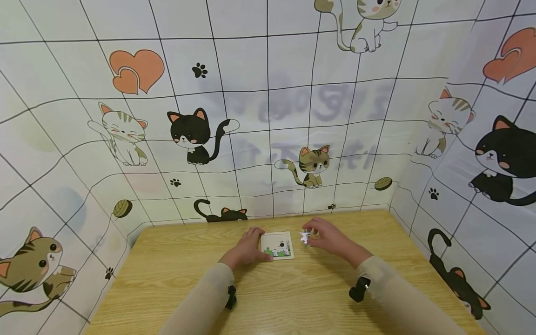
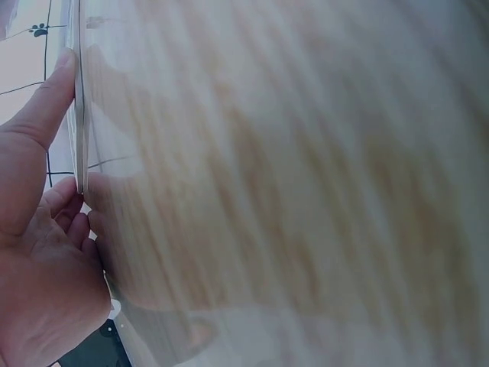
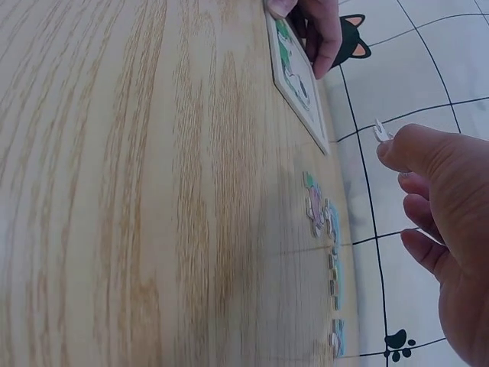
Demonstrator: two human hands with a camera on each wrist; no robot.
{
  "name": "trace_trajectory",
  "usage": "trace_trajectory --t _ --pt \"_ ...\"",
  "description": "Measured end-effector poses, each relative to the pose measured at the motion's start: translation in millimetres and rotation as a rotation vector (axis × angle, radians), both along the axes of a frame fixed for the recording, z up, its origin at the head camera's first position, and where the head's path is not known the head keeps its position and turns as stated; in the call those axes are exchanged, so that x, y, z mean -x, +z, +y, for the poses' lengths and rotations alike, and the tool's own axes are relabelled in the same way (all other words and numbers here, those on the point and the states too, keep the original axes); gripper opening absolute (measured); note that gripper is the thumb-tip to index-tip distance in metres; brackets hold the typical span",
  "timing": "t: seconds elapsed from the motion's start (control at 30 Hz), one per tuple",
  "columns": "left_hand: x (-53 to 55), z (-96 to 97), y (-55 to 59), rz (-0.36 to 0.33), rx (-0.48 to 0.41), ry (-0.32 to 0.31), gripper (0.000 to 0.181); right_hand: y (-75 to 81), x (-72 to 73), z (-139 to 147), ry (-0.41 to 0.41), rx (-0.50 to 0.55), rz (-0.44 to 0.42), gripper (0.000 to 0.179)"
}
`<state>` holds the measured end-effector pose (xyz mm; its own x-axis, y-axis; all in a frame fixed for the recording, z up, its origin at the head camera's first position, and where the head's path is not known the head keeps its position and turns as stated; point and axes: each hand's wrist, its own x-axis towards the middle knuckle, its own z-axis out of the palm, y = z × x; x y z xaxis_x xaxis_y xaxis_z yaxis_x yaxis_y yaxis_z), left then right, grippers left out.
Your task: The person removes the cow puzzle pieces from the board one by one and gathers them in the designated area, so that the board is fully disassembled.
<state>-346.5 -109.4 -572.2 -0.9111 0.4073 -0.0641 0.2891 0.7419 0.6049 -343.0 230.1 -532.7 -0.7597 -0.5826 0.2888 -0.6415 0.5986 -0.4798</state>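
Note:
A square jigsaw puzzle tray (image 1: 278,234) lies on the table, with pale rims and some pieces filling its lower and right parts. My left hand (image 1: 248,247) grips its left side, fingers at the far corner and thumb at the near one; the left wrist view shows the same hand (image 2: 46,222) along the tray's edge. To the right of the tray, my right hand (image 1: 331,238) hovers above the table. Its thumb and finger pinch a small white puzzle piece (image 3: 381,131), seen nearly edge-on in the right wrist view and partly hidden by the fingertips.
Several loose puzzle pieces (image 3: 314,205) lie on the wooden table (image 1: 268,288) to the right of the tray, near its far edge. Behind and beside the table hangs a white cloth (image 1: 251,116) printed with cats and grid lines.

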Motion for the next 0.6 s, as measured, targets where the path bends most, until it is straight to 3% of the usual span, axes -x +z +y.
trace_trajectory --t 0.6 --pt "-0.9 -0.1 1.5 -0.001 -0.011 -0.009 0.099 -2.7 -2.2 17.8 -0.044 0.01 -0.052 0.034"
